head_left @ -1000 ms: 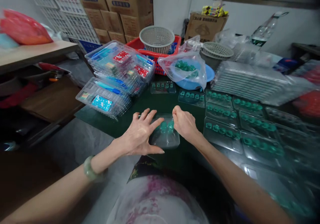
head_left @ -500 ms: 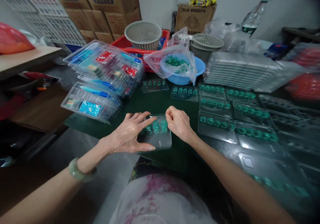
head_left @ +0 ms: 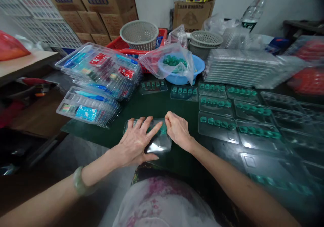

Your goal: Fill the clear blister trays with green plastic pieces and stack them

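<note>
A shallow clear plastic tray (head_left: 160, 144) lies on the dark green tabletop (head_left: 108, 132) in front of me. My left hand (head_left: 134, 140) spreads flat across its left and middle part, fingers apart, thumb at the near edge. Beside the left index fingertip a translucent green piece (head_left: 163, 129) shows in the tray; whatever else lies beneath that hand is mostly hidden. At the far right corner my right hand (head_left: 178, 129) is closed, with curled fingers pinching the tray's edge. The fingertips themselves are partly hidden.
Several clear trays with green pieces (head_left: 217, 122) lie in rows to the right. A blue basin (head_left: 198, 65) holds a bag of green pieces. Filled plastic cases (head_left: 76, 102) are stacked left; clear trays (head_left: 233, 68) are stacked at back right. A grey basket (head_left: 139, 34) sits behind.
My left hand has slid slightly and now covers more of the green pieces, its index finger reaching further right. The right hand stays closed at the tray's far right corner. The view has shifted slightly.
</note>
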`<state>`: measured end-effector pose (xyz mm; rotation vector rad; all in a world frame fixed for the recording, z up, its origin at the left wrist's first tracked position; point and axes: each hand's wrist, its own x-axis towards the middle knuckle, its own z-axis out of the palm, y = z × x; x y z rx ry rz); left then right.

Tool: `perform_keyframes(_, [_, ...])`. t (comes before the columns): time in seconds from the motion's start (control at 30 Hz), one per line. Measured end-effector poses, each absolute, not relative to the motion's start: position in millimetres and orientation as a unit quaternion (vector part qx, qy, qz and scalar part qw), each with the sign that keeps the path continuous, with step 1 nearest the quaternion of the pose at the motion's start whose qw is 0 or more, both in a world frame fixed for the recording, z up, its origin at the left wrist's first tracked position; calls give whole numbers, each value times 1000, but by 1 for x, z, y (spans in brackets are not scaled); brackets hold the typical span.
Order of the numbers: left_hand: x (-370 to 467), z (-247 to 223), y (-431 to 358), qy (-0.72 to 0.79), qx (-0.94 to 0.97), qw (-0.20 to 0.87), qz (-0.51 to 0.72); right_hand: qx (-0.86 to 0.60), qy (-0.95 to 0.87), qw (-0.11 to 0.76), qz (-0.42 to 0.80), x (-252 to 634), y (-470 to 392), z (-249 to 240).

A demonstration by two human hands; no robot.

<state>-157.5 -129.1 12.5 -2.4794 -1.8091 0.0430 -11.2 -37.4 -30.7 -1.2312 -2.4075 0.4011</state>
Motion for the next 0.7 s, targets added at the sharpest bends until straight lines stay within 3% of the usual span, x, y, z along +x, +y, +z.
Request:
perform_keyframes(0.23, [-155,9,-130,-596,-802,47,14,-388,-873,237,178,-3,-17,-34])
perform_keyframes(0.3, [-156,10,-132,-597,-801,46,7,-406,-868,251,135,3,8,-29])
perform_keyframes(0.43, [-157,14,-133,-600,-799,35,-1,-513,-844,149,-55,14,61,-26])
perform_keyframes(0.5, [-157,17,-133,-603,-797,26,-2,-506,-852,98,-90,15,78,-30])
perform_keyframes(0.7, [-162,35,-136,-592,-805,-27,-23,-428,-889,94,-131,12,79,-41])
